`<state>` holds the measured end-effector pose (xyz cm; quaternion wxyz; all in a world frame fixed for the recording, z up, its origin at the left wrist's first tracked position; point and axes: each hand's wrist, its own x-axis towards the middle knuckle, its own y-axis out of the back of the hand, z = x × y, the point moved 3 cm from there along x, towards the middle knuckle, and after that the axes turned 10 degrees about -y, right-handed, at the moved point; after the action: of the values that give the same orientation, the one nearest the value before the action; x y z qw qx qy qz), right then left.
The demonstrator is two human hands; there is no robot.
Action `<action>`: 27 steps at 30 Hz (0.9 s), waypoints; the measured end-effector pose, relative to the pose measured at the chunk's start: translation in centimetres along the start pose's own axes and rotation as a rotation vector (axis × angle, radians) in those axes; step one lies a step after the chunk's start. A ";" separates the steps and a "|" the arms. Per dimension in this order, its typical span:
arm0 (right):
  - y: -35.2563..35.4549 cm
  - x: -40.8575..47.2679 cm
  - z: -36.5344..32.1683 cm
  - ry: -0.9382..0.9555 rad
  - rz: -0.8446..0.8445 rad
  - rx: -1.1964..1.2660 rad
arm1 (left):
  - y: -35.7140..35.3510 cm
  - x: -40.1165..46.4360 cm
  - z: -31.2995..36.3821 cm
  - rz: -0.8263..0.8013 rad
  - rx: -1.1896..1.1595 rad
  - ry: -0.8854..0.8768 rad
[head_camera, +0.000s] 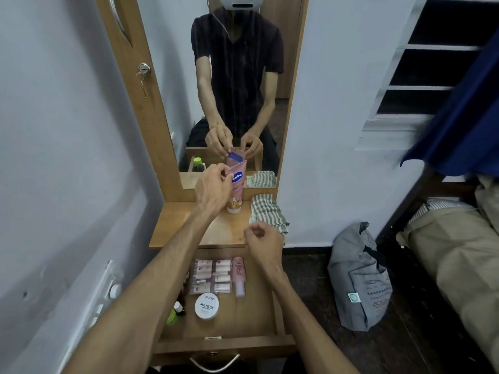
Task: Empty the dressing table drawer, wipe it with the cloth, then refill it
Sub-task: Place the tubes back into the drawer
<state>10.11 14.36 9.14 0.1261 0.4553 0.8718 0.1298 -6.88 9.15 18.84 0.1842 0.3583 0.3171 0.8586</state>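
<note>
Left hand (213, 188) grips the upright pink lotion tube (235, 188) on the tabletop.
Right hand (263, 242) hovers over the open drawer (251, 319), fingers curled, holding nothing; small bottles at the drawer's left are partly hidden by the forearm.

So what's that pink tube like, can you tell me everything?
The pink tube is soft-looking plastic with a blue oval logo and a white cap. It stands cap-down on the wooden tabletop, against the mirror, left of the striped cloth. The left hand holds its upper part with its fingers.
</note>
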 end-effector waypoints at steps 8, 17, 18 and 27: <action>-1.0 0.6 -1.6 -0.530 -0.276 0.653 | 0.9 -4.1 1.7 0.029 0.005 -0.345; -0.3 -0.7 -0.9 -0.632 -0.407 0.807 | 2.6 -9.8 3.4 0.008 -0.050 -0.608; -0.2 -1.0 -0.8 -0.638 -0.409 0.805 | 2.8 -10.5 3.5 0.008 -0.057 -0.635; 1.5 -4.1 0.2 -0.605 -0.484 0.738 | 4.0 -16.6 3.2 -0.002 -0.120 -0.685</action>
<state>13.60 11.86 9.93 0.2294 0.2726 0.8643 -0.3551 6.27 -1.46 14.98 0.3013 0.6140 0.1862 0.7054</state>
